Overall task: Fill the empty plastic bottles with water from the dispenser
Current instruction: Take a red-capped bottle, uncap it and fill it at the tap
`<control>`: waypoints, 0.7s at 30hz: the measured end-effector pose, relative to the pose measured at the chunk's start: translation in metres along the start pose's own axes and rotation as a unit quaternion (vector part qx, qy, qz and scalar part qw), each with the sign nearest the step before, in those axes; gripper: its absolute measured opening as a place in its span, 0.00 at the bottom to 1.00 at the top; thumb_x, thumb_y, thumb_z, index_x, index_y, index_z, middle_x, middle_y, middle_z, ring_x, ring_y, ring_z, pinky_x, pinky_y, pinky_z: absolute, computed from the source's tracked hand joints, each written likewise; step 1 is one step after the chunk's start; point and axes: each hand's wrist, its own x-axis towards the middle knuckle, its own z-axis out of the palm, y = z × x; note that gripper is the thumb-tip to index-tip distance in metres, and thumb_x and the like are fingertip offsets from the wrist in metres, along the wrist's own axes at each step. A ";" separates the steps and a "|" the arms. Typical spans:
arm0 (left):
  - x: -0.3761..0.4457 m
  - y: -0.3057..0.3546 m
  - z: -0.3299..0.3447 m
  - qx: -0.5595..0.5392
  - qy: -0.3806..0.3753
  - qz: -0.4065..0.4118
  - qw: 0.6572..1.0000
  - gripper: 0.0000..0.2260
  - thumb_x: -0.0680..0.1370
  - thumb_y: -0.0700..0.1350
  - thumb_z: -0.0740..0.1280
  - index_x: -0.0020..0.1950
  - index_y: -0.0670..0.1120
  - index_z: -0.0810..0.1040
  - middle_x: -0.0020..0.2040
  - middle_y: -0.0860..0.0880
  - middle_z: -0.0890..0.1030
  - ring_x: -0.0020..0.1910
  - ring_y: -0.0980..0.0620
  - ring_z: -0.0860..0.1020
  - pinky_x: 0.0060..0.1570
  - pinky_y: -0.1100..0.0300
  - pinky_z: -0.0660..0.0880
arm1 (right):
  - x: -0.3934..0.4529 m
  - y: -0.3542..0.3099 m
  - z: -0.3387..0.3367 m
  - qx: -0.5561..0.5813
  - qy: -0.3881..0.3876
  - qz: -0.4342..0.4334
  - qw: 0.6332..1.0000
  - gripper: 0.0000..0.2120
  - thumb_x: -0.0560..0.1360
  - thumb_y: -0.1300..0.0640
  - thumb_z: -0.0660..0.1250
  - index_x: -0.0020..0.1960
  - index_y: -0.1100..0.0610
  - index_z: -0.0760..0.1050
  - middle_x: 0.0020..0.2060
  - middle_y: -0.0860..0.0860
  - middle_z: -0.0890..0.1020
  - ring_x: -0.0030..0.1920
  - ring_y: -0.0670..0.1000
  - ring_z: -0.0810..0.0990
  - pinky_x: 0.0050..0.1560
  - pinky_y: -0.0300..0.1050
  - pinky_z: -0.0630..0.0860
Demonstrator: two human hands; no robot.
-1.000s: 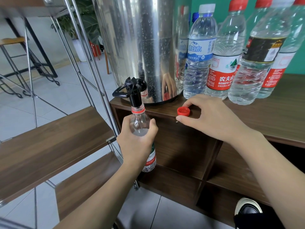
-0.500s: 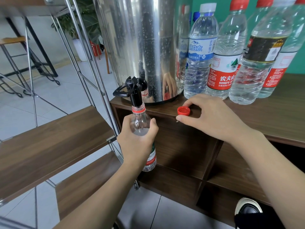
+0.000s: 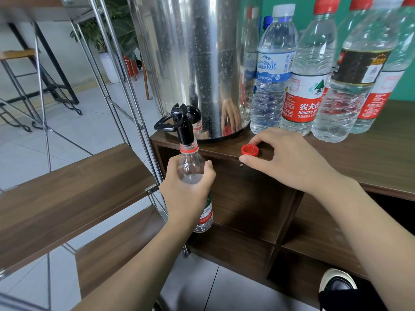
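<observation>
The left hand (image 3: 187, 194) is wrapped round the shoulder of a small clear bottle (image 3: 192, 167), thumb on one side and fingers on the other, holding its open neck up under the black tap (image 3: 183, 122) of the steel dispenser (image 3: 190, 63). Water shows about level with the fingers, so I'd judge it nearly full and getting heavy for such thin plastic; a hard squeeze would likely buckle the wall and push water out, so a firm hold around the shoulder looks wisest. Drops on the urn hint at wet, slippery surfaces.

The right hand (image 3: 289, 158) rests on the cabinet top (image 3: 381, 158), fingertips pinching the red cap (image 3: 250, 151) near the edge. Beyond it, far right, capped bottles (image 3: 310, 86) crowd together just beside the urn. A steel shelf frame (image 3: 125, 97) stands close on the left, limiting elbow room there.
</observation>
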 end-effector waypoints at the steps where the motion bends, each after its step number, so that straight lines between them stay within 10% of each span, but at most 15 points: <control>1: 0.000 0.000 0.000 0.000 0.000 0.000 1.000 0.11 0.76 0.51 0.77 0.54 0.52 0.79 0.46 0.61 0.83 0.47 0.60 0.83 0.51 0.61 0.79 | 0.000 0.000 0.000 0.000 0.000 -0.001 1.000 0.18 0.72 0.32 0.67 0.52 0.44 0.78 0.50 0.39 0.78 0.53 0.43 0.75 0.56 0.43 0.71; 21: 0.001 0.000 0.000 0.005 0.001 0.004 1.000 0.12 0.76 0.51 0.77 0.55 0.52 0.79 0.47 0.63 0.83 0.48 0.61 0.83 0.51 0.61 0.79 | 0.000 0.001 0.001 -0.002 0.000 -0.002 1.000 0.18 0.72 0.32 0.68 0.53 0.44 0.78 0.50 0.39 0.78 0.54 0.44 0.75 0.58 0.45 0.73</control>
